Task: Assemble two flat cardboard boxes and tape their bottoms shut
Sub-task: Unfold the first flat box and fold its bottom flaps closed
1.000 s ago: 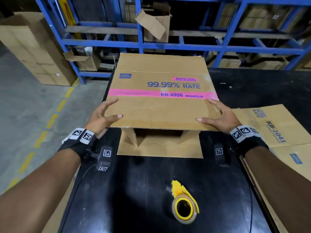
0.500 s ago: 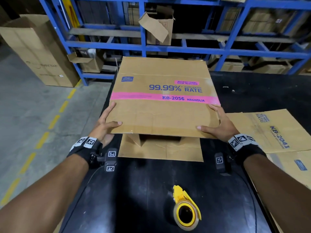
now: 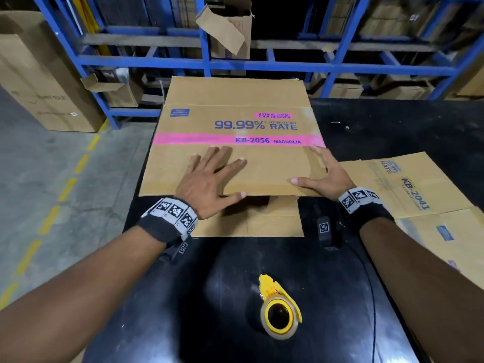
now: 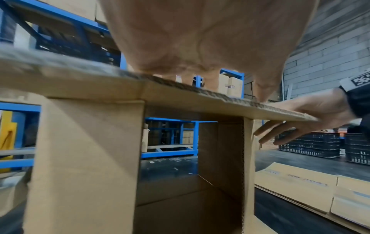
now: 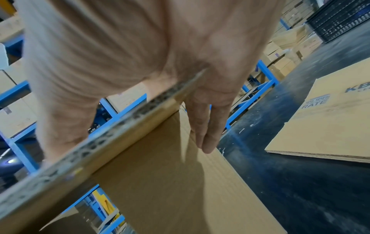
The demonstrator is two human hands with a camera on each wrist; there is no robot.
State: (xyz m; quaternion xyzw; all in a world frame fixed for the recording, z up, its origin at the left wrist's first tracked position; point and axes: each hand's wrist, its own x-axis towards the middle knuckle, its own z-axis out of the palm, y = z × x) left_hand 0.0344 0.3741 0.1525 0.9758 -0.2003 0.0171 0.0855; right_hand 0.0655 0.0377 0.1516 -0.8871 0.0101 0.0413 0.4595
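An opened brown cardboard box (image 3: 235, 100) with a pink stripe lies on its side on the black table (image 3: 199, 297), both ends open. Its lower flap (image 3: 262, 218) lies flat toward me. My left hand (image 3: 209, 179) lies palm down on the top panel with spread, straight fingers. My right hand (image 3: 327, 179) straddles the near right corner, thumb on top. In the right wrist view its straight fingers (image 5: 206, 126) lie against the side wall (image 5: 180, 190). In the left wrist view I look through the hollow box (image 4: 84, 158). A second box (image 3: 419, 184) lies flat at the right.
A yellow tape dispenser (image 3: 279, 315) with a tape roll sits on the table near me. Blue racking (image 3: 262, 65) with cartons stands behind the table. The table's left edge drops to a concrete floor (image 3: 39, 179) with a dashed yellow line.
My left hand left the box's left edge and moved right onto the top panel, now flat. The box settled lower. My right hand kept its corner.
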